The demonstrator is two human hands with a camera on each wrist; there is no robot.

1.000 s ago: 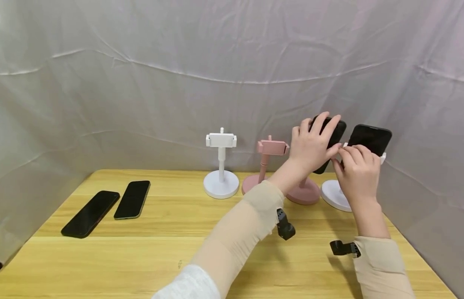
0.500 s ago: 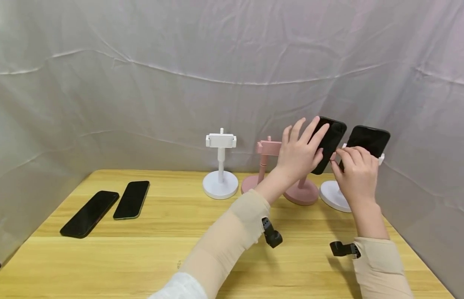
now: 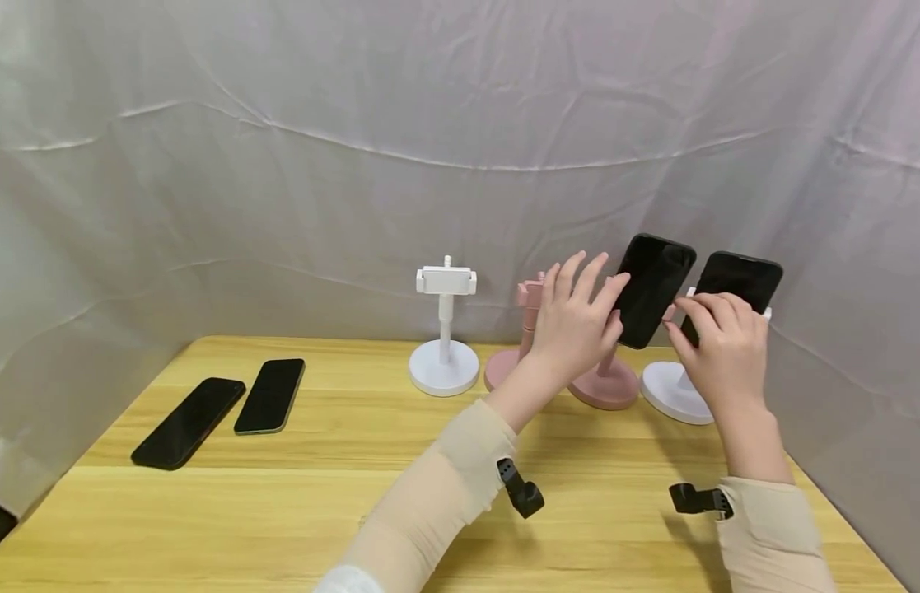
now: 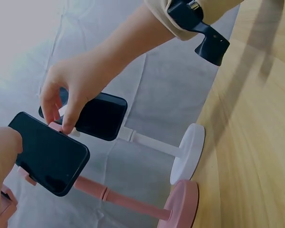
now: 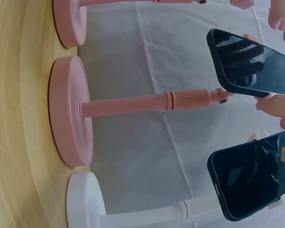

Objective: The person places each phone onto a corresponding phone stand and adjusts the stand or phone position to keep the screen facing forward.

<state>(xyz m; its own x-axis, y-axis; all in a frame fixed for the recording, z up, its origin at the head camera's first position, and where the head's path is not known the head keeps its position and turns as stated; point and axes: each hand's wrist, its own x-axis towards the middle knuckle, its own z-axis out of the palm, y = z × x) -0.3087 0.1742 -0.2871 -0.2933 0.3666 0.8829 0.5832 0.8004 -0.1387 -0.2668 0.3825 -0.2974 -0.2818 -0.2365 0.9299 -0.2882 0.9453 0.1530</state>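
A black phone (image 3: 656,288) sits tilted in the clamp of a pink phone stand (image 3: 606,387). My right hand (image 3: 726,350) pinches the pink clamp end (image 4: 55,126) at the phone's right edge, thumb against fingertips. Spread fingers of my left hand (image 3: 574,317) are beside the phone's left edge; in the right wrist view a gap shows between its fingertips (image 5: 278,21) and the phone. Behind my right hand, a second black phone (image 3: 744,276) is held in a white phone stand (image 3: 678,394), partly covered by that hand.
Left of my hands stand a white phone stand (image 3: 445,366) and another pink phone stand (image 3: 500,366), the latter partly hidden by my left hand. Two dark phones, one (image 3: 189,422) and the other (image 3: 270,395), lie at the table's left. A grey cloth (image 3: 356,206) hangs behind.
My left hand has drawn back leftward off the phone's face, uncovering its screen. The phone stays tilted in the pink stand. My right hand has kept its pinch on the clamp.
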